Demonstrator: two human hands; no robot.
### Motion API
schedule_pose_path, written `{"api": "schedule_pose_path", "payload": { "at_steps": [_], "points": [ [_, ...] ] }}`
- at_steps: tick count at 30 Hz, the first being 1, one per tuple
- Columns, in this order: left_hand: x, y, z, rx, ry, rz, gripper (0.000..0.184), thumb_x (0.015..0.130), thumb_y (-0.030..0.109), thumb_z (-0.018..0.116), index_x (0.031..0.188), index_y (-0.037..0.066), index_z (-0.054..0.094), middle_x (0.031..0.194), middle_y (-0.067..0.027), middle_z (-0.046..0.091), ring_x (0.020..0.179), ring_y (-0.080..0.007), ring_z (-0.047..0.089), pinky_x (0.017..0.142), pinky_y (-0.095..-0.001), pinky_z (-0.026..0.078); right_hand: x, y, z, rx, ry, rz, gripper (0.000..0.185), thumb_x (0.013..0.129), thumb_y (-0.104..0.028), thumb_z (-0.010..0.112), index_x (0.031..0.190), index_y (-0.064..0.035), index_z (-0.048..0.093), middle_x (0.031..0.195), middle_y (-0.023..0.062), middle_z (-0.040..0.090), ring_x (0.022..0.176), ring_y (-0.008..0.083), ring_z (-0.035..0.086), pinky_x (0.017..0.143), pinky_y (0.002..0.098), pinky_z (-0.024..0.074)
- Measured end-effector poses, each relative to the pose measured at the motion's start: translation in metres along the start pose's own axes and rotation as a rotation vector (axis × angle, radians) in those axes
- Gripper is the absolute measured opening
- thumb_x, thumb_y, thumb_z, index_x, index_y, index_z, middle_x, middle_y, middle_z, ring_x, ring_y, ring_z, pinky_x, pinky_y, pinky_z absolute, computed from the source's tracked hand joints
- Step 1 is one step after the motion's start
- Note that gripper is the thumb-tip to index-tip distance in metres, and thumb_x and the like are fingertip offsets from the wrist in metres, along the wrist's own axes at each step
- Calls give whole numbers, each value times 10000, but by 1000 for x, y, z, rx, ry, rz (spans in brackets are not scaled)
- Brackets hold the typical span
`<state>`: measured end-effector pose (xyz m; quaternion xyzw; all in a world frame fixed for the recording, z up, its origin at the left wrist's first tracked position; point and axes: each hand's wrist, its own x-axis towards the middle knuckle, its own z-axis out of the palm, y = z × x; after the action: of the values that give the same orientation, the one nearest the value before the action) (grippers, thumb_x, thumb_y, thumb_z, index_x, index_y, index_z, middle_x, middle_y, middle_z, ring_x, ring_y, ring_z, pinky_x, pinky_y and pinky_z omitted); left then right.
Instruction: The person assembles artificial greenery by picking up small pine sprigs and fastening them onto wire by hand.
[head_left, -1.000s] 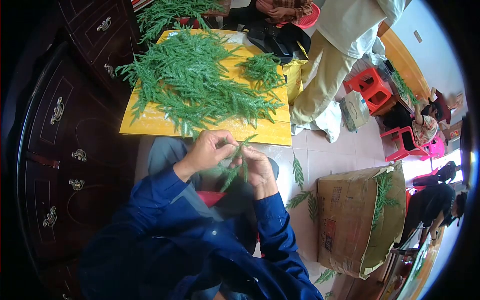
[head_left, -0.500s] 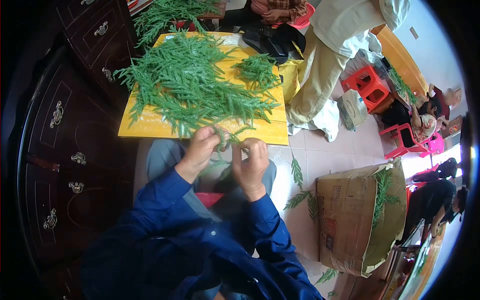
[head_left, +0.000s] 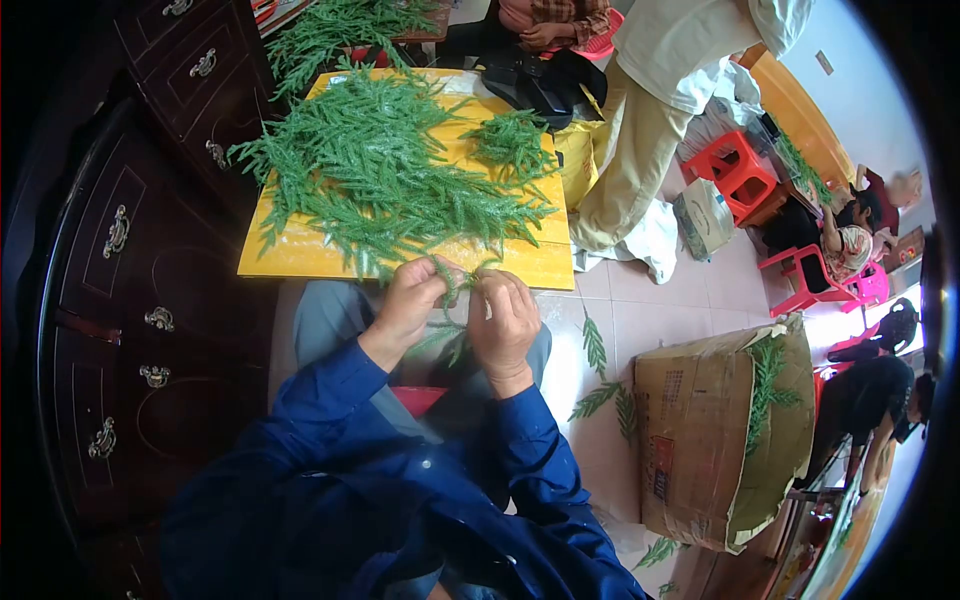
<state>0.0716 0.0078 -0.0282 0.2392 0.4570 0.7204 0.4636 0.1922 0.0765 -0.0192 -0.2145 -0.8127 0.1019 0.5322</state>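
Note:
Over my lap, just off the near edge of the yellow board [head_left: 500, 262], both hands pinch a green artificial sprig [head_left: 448, 290]. My left hand [head_left: 408, 302] has thumb and fingertips closed on its left side. Close beside it, my right hand [head_left: 504, 325] is closed on the sprig's other side, fingertips almost meeting the left ones. Thin green ends curl up above the fingers and hang down between the hands. Where exactly the fingertips join the stems is too small to make out. A large pile of green sprigs [head_left: 370, 170] lies on the board, with a smaller bunch [head_left: 512, 140] at its right.
Dark drawers [head_left: 110, 300] stand close on my left. On the right is a cardboard box [head_left: 690, 430] with greenery at its opening, and loose sprigs [head_left: 596, 398] lie on the tiled floor. A person in pale clothes [head_left: 650, 130] bends beside the board; red stools [head_left: 735, 165] stand beyond.
My right hand has come slightly left, bringing the fingertips of both hands closer together around the sprig. The ends of the sprig have shifted; the pile stays the same.

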Motion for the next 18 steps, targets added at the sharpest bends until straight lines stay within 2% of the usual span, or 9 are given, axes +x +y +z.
{"api": "schedule_pose_path", "payload": {
  "at_steps": [6,9,12,15,18],
  "points": [
    [3,-4,-6,36,-39,-18,29,857,52,586,866,30,602,752,-11,612,628,-70,544,578,-220,448,-6,-4,-3,0,-79,143,180,728,35,628,873,-61,581,848,83,666,789,255,660,654,335,521],
    [4,-1,-12,76,-60,-24,40,856,29,567,869,19,604,773,-14,615,654,-68,544,594,-218,440,-10,-5,-1,-23,-155,197,162,756,22,652,872,-70,587,863,80,671,767,251,660,633,326,523],
    [6,-1,-11,87,-43,-7,28,865,62,586,870,39,601,754,-7,609,626,-66,547,572,-217,455,-10,-1,5,61,-64,127,154,773,32,639,892,-50,589,911,103,665,773,251,656,649,325,523],
    [5,6,-2,79,-22,24,27,867,54,578,872,37,598,768,-6,604,636,-65,548,572,-219,457,-3,1,7,224,35,203,209,771,49,613,955,-45,586,918,120,631,816,260,638,664,329,513],
    [5,13,2,90,-24,63,27,867,50,575,874,33,595,774,-4,599,649,-61,547,576,-218,455,2,0,-4,269,-41,351,178,773,33,641,932,-36,598,896,118,609,832,242,624,683,312,506]
  ]
}}
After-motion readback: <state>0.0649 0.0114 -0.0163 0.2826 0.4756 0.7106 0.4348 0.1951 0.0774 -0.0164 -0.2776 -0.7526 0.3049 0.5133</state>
